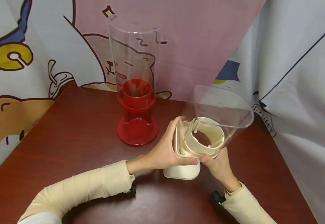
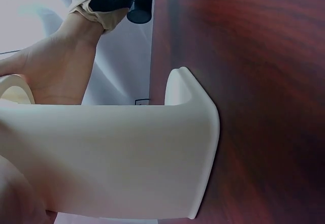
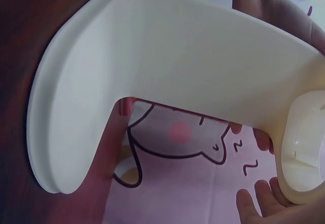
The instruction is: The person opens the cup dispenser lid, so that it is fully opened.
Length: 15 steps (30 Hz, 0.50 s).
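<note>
A cream plastic dispenser stand (image 1: pixel 182 171) stands on the table, with a ring-shaped collar (image 1: pixel 204 148) at its top. A clear plastic hopper (image 1: pixel 224 107), wide at the rim, sits over the collar and tilts to the right. My left hand (image 1: pixel 165 148) grips the stand's upper left side, thumb along the front. From the front right, my right hand (image 1: pixel 219 165) holds the collar, its thumb close to the left one. In the right wrist view, the fingertips (image 3: pixel 263 196) curl up beside the collar. The stand's upright (image 3: pixel 203 61) and flat foot (image 3: pixel 66 127) show there too.
Behind and to the left stands a red dispenser stand (image 1: pixel 137 132) with a tall clear cylinder (image 1: pixel 134 53) on it. The dark reddish table (image 1: pixel 75 137) ends at a cartoon-printed curtain (image 1: pixel 179 40) at the back and sides.
</note>
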Each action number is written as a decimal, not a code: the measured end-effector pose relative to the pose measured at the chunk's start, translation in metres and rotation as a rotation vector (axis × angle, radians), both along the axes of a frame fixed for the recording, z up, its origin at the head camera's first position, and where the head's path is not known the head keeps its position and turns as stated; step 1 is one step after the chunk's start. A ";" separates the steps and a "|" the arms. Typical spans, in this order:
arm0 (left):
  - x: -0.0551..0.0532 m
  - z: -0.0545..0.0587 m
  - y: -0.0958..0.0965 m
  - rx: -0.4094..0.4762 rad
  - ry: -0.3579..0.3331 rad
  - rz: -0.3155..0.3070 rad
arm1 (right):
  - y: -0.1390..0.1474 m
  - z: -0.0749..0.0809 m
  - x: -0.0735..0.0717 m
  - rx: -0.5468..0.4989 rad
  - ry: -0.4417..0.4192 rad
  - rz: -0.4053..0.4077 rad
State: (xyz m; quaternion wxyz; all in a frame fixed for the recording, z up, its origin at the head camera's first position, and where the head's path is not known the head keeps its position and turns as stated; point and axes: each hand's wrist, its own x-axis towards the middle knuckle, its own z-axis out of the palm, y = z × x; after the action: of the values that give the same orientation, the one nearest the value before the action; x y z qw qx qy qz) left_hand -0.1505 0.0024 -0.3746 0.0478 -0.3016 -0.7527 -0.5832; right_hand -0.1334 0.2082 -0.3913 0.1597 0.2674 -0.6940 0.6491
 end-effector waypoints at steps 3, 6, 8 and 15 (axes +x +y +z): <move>0.008 0.002 -0.005 -0.007 -0.018 0.015 | -0.004 0.001 0.004 0.010 0.016 0.003; 0.015 0.002 -0.010 -0.021 -0.023 0.028 | -0.008 0.001 0.008 0.030 0.035 0.002; 0.018 0.001 -0.012 -0.027 -0.012 0.032 | -0.010 0.000 0.010 0.036 0.044 -0.001; 0.015 -0.010 -0.018 -0.054 0.046 0.008 | -0.012 0.002 0.016 0.063 0.050 -0.007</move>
State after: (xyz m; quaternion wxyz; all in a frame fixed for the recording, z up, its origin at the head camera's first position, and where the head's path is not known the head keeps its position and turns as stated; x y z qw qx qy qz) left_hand -0.1356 -0.0153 -0.3846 0.0591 -0.3131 -0.7682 -0.5553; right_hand -0.1171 0.1960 -0.3895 0.1707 0.2862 -0.7107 0.6196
